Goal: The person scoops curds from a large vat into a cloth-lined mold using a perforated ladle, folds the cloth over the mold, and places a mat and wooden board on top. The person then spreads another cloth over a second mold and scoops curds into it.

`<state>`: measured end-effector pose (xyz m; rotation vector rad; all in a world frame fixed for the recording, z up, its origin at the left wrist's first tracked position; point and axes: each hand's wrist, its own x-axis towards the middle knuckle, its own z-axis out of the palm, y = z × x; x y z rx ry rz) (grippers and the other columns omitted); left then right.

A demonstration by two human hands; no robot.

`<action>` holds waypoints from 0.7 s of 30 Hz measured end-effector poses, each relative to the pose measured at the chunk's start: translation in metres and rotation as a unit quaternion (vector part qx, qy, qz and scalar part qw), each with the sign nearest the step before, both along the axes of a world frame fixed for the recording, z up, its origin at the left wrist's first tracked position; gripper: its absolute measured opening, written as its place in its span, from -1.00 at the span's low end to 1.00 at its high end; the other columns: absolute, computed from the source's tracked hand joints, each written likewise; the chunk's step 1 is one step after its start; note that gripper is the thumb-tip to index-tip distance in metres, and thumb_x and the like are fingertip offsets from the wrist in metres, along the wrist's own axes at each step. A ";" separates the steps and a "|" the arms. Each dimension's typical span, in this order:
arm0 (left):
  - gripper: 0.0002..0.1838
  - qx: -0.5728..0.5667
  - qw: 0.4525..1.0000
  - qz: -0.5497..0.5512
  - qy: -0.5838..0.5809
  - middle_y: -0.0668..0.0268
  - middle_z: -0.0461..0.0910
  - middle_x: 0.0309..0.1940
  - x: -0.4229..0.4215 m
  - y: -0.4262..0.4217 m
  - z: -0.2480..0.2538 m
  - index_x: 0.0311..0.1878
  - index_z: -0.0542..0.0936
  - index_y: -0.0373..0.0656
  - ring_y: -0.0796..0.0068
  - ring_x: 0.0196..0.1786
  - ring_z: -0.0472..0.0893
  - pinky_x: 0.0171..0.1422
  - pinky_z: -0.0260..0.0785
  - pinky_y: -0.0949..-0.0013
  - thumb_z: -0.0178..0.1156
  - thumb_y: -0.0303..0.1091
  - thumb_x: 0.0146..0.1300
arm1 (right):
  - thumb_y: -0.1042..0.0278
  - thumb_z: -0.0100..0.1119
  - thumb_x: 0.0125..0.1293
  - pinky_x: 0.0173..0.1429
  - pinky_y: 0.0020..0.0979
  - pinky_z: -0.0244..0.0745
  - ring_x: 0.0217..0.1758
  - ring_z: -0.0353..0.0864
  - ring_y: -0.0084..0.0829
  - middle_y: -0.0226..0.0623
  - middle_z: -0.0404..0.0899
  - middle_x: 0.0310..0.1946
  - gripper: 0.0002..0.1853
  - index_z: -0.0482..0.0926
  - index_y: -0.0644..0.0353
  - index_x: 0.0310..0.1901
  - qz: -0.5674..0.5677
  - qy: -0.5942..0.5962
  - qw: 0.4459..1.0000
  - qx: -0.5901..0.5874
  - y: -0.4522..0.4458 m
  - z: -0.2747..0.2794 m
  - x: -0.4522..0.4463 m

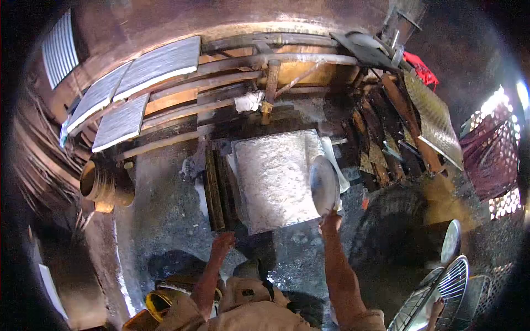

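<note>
Grasping R hand [331, 222]: clenched on round plate [324, 185], rim end
L hand [223, 241]: nr dark slats [214, 193]; grip state can't tell
White-topped sheet [276, 182]: fwd/L of R grip
Top: approx. all covered, prob. mostly done; remainder unclear

Brown, earthen-looking wall [248, 15] behind. Rough wooden pole rack [221, 68] along it, upright post [271, 83] near middle. Ridged, light panel [61, 49] at upper left; long thin sticks [41, 176] below. Brown pot [113, 185] near rack's left end. Floor [163, 187] dark grey, patchy, scuffed. Stacked wooden planks [381, 132] at right, bright red cloth [422, 70] above. Perforated opening [505, 204] at far right, dark reddish cloth [488, 154] across part. Strong daylight there; corners dim.
</note>
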<state>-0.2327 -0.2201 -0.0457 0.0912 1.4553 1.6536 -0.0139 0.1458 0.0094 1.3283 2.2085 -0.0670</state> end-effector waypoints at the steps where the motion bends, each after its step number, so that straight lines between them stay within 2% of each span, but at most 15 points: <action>1: -0.60 0.007 1.000 0.007 0.001 0.30 0.50 -0.15 0.005 0.011 0.010 0.04 0.46 -0.14 0.35 -0.12 0.52 -0.06 0.33 0.27 0.04 -0.08 0.25 | 0.22 0.19 0.01 0.01 -0.33 0.35 -0.01 0.45 -0.31 -0.24 0.40 -0.02 -0.45 0.29 0.17 0.06 -0.082 0.069 0.994 0.029 -0.009 -0.007 0.026; 2: -0.64 -0.007 1.000 -0.009 0.026 0.30 0.50 -0.16 0.014 0.025 0.027 0.00 0.48 -0.15 0.36 -0.08 0.51 -0.04 0.33 0.29 0.03 -0.13 0.26 | 0.31 0.19 -0.01 0.07 -0.35 0.31 0.05 0.41 -0.29 -0.22 0.38 0.00 -0.40 0.23 0.19 0.10 -0.157 0.148 0.974 0.063 -0.017 -0.014 0.053; 3: -0.68 -0.021 0.998 -0.026 0.052 0.30 0.51 -0.17 0.024 0.034 0.038 -0.03 0.50 -0.17 0.37 -0.05 0.49 -0.03 0.34 0.30 0.02 -0.18 0.28 | 0.39 0.18 -0.02 0.10 -0.35 0.28 0.06 0.38 -0.27 -0.20 0.36 0.01 -0.38 0.19 0.21 0.12 -0.232 0.300 0.924 0.053 -0.036 -0.032 0.103; 4: -0.68 -0.018 0.998 -0.025 0.050 0.30 0.51 -0.17 0.035 0.036 0.034 -0.03 0.50 -0.17 0.37 -0.05 0.49 -0.03 0.34 0.30 0.02 -0.18 0.28 | 0.46 0.16 -0.02 0.13 -0.35 0.24 0.08 0.36 -0.26 -0.18 0.35 0.01 -0.36 0.14 0.22 0.13 -0.287 0.449 0.845 0.046 -0.056 -0.046 0.152; 5: -0.69 0.070 0.990 -0.080 0.098 0.29 0.52 -0.19 0.045 0.039 0.021 -0.05 0.50 -0.19 0.39 -0.07 0.50 -0.04 0.35 0.30 0.03 -0.18 0.27 | 0.52 0.14 -0.04 0.15 -0.37 0.21 0.07 0.35 -0.26 -0.17 0.34 0.02 -0.36 0.13 0.24 0.13 -0.298 0.573 0.763 0.013 -0.086 -0.035 0.197; 6: -0.69 0.154 0.967 -0.139 0.147 0.27 0.53 -0.20 0.053 0.037 0.011 -0.07 0.50 -0.21 0.41 -0.09 0.51 -0.05 0.36 0.30 0.04 -0.19 0.26 | 0.54 0.09 -0.06 0.09 -0.39 0.24 0.00 0.37 -0.31 -0.18 0.38 -0.07 -0.41 0.17 0.30 0.08 -0.297 0.577 0.761 0.025 -0.126 -0.016 0.233; 8: -0.68 0.097 0.972 -0.181 0.111 0.28 0.53 -0.24 0.092 0.040 0.012 -0.07 0.50 -0.22 0.43 -0.14 0.52 -0.07 0.37 0.31 0.04 -0.17 0.25 | 0.58 0.00 -0.12 -0.03 -0.43 0.30 -0.15 0.43 -0.40 -0.21 0.45 -0.24 -0.48 0.25 0.40 0.00 -0.294 0.583 0.756 0.049 -0.210 0.033 0.298; 9: -0.66 0.038 0.973 -0.217 0.074 0.28 0.54 -0.27 0.112 0.044 0.014 -0.08 0.49 -0.23 0.45 -0.18 0.53 -0.10 0.38 0.31 0.04 -0.15 0.25 | 0.61 -0.01 -0.10 -0.09 -0.42 0.32 -0.15 0.43 -0.40 -0.20 0.47 -0.21 -0.52 0.30 0.38 -0.02 -0.275 0.537 0.797 0.038 -0.251 0.082 0.320; 14: -0.64 -0.020 0.944 -0.304 0.124 0.26 0.55 -0.30 0.177 0.031 0.009 -0.07 0.49 -0.21 0.44 -0.26 0.55 -0.13 0.39 0.37 0.06 -0.15 0.19 | 0.37 0.00 0.12 -0.18 -0.29 0.44 -0.19 0.55 -0.21 -0.17 0.54 -0.16 -0.64 0.42 0.14 0.00 -0.116 0.256 0.956 0.082 -0.426 0.105 0.526; 15: -0.64 -0.022 0.941 -0.313 0.125 0.26 0.55 -0.30 0.185 0.027 0.002 -0.07 0.49 -0.21 0.44 -0.26 0.55 -0.13 0.39 0.37 0.06 -0.15 0.19 | 0.31 -0.01 0.17 -0.21 -0.26 0.47 -0.19 0.56 -0.19 -0.17 0.55 -0.14 -0.66 0.45 0.09 0.00 -0.089 0.238 0.962 0.101 -0.453 0.114 0.542; 16: -0.65 -0.013 0.941 -0.317 0.115 0.24 0.55 -0.29 0.192 0.026 -0.008 -0.07 0.49 -0.22 0.44 -0.26 0.55 -0.13 0.40 0.37 0.06 -0.17 0.19 | 0.31 0.02 0.11 -0.26 -0.20 0.46 -0.27 0.57 -0.11 -0.20 0.57 -0.19 -0.63 0.44 0.11 0.01 -0.204 0.298 0.930 0.075 -0.472 0.147 0.524; 17: -0.65 -0.005 0.941 -0.321 0.106 0.23 0.54 -0.27 0.198 0.025 -0.016 -0.06 0.48 -0.22 0.44 -0.25 0.55 -0.13 0.40 0.37 0.07 -0.19 0.18 | 0.31 0.02 0.11 -0.26 -0.20 0.46 -0.27 0.57 -0.11 -0.20 0.57 -0.19 -0.63 0.44 0.11 0.01 -0.216 0.297 0.927 0.076 -0.478 0.169 0.504; 19: -0.66 -0.004 0.929 -0.353 0.109 0.24 0.53 -0.26 0.209 0.031 -0.013 -0.06 0.48 -0.24 0.45 -0.23 0.54 -0.14 0.40 0.37 0.07 -0.21 0.19 | 0.30 0.07 0.06 -0.11 -0.19 0.45 -0.11 0.53 -0.13 -0.19 0.51 -0.06 -0.55 0.41 0.04 0.06 -0.424 0.024 0.905 -0.042 -0.484 0.194 0.479; 20: -0.67 -0.001 0.920 -0.375 0.114 0.24 0.52 -0.25 0.213 0.036 -0.011 -0.07 0.48 -0.25 0.45 -0.21 0.53 -0.15 0.40 0.37 0.07 -0.22 0.19 | 0.29 0.07 0.05 0.03 -0.22 0.39 0.07 0.42 -0.18 -0.20 0.41 0.07 -0.48 0.36 -0.03 0.13 -0.289 0.098 0.952 -0.015 -0.507 0.174 0.511; 21: -0.67 -0.003 0.918 -0.381 0.114 0.24 0.52 -0.25 0.216 0.040 -0.005 -0.07 0.48 -0.25 0.45 -0.21 0.53 -0.15 0.40 0.37 0.07 -0.22 0.19 | 0.29 0.07 0.05 0.03 -0.22 0.39 0.07 0.42 -0.18 -0.20 0.41 0.07 -0.48 0.36 -0.03 0.13 -0.295 0.099 0.950 -0.016 -0.517 0.160 0.530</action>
